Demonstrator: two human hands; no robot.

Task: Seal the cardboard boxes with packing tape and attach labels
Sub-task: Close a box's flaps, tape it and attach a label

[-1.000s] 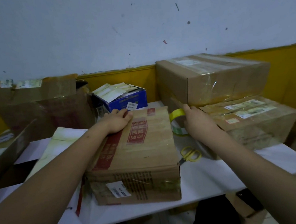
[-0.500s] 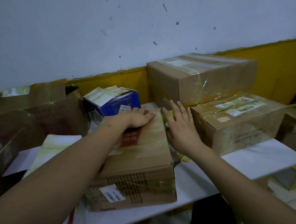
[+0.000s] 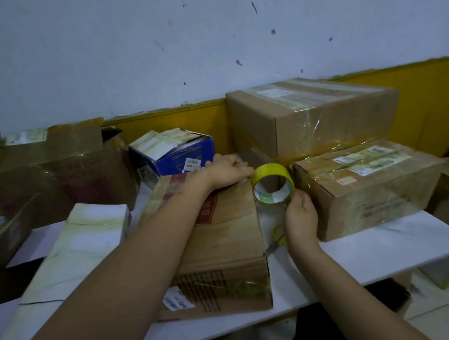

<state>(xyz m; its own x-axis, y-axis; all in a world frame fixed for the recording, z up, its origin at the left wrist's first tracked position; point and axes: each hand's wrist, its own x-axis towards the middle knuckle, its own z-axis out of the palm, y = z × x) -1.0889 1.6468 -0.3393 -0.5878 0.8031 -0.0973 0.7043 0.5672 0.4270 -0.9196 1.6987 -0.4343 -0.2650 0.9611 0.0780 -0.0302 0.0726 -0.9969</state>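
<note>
On the white surface (image 3: 383, 251), the left hand (image 3: 226, 171) pressed flat on the far end of the brown box (image 3: 223, 239), while the right hand (image 3: 299, 212) pinched the yellow tape roll (image 3: 273, 186) just beside it, near a blue box (image 3: 174, 153) full of papers.

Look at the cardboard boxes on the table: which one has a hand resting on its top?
The box with red print, nearest the camera. The left hand rests on its far edge; the stacked boxes on the right go untouched.

5 cardboard boxes (image 3: 231, 238), 1 tape roll (image 3: 273, 183), 1 scissors (image 3: 278, 235).
</note>
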